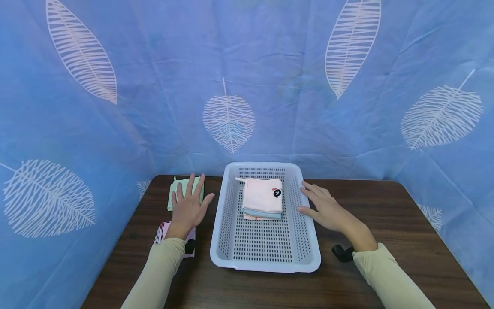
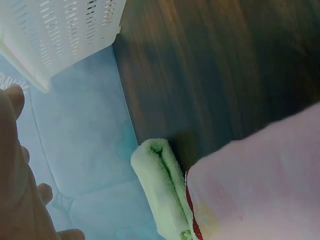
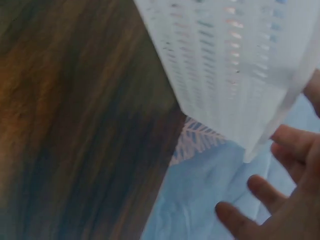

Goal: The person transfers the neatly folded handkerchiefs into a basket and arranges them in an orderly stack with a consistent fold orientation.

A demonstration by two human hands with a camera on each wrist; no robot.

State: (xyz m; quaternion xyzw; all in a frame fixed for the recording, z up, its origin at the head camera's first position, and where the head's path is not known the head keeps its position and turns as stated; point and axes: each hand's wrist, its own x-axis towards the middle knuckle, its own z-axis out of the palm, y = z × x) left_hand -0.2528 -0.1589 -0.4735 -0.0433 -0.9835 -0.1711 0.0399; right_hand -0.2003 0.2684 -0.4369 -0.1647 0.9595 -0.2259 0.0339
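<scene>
The white basket, set on the brown table, contains a stack of folded cloths toward its 12 o'clock side, pink uppermost over blue. The hands are well apart with fingers spread: the left hand lies at the basket's 9 o'clock, above a green cloth, its wrist over a pink cloth. The right hand stands at the 3 o'clock rim, contact undetermined.

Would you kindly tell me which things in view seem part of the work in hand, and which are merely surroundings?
Likely part of the work:
white basket
folded cloths inside it
green cloth
pink cloth
both hands

Probably just surroundings:
brown table
blue leaf-print backdrop
</scene>
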